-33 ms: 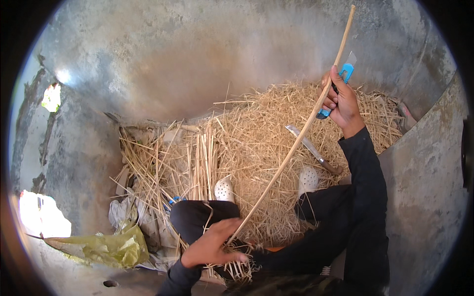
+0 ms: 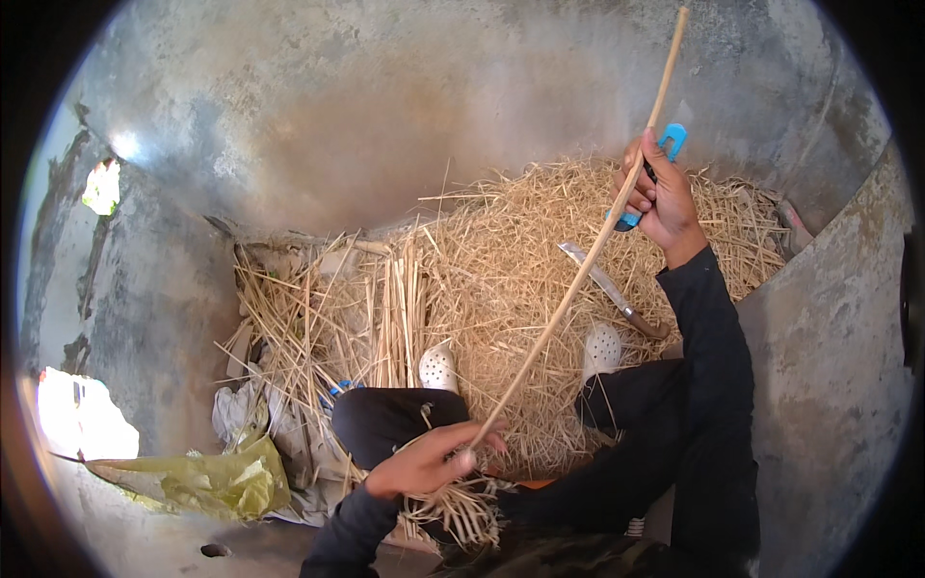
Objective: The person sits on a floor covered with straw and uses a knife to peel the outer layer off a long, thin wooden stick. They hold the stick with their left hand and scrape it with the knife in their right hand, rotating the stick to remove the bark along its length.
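A long pale stick (image 2: 576,281) slants across the middle, its upper end against the grey wall. My right hand (image 2: 669,207) is closed round its upper part and also round a blue utility knife (image 2: 675,141), whose blade barely shows against the wall. My left hand (image 2: 424,464) is closed on the stick's lower end, thumb and fingers on either side, above my bent left leg. Just beneath that hand, a bunch of split strips (image 2: 467,515) lies by my lap. A curved knife with a wooden handle (image 2: 644,325) rests on the shavings near my right shoe.
Pale shavings (image 2: 520,231) are heaped along the wall (image 2: 385,116). Left of my white shoes (image 2: 438,369), straight split strips (image 2: 400,313) lie in a pile. A yellowish plastic sack (image 2: 212,482) is at the lower left, near a bright hole (image 2: 87,419).
My left hand has moved up and right, and its fingers have closed on the stick's lower end. The utility knife has turned slightly in my right hand, so its blade shows less.
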Available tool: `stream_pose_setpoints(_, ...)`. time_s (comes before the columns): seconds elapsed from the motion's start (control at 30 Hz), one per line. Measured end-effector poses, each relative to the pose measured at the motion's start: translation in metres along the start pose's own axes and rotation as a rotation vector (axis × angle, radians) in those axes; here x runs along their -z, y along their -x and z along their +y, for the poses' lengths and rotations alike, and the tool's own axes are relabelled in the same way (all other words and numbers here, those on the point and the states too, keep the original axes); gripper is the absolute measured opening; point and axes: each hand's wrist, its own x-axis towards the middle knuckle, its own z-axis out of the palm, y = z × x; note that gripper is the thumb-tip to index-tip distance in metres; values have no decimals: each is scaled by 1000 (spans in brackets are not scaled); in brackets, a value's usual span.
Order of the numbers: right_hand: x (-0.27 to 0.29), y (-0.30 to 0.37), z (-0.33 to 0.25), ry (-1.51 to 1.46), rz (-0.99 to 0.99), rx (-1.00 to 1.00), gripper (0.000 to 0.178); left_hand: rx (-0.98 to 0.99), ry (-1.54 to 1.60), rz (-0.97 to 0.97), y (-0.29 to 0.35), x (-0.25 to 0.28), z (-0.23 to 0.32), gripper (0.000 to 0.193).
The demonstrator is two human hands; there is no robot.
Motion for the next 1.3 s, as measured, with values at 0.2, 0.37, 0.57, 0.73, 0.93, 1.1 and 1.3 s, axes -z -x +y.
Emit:
stream_pose_setpoints(0.2,6,13,12,264,300,-105,43,320,873,265,-36,-45,7,46)
stream_pose_setpoints(0.37,-8,55,73,1056,129,181,52,408,614,605,-28,-44,6,37)
stream_pose_setpoints(0.57,-85,121,109,1550,-487,203,65,322,136,762,-19,-48,6,41)
stream_pose_setpoints(0.73,-89,125,125,1656,-490,289,65,353,22,757,-2,-58,10,36)
stream_pose_setpoints(0.93,-103,148,127,1602,-551,299,70,339,-94,690,10,-62,17,32)
stream_pose_setpoints(1.1,-85,125,129,1681,-301,159,71,478,-94,606,32,-68,29,35)
stream_pose_setpoints(1.3,-110,155,127,1739,-412,247,65,304,-88,741,46,-78,21,33)
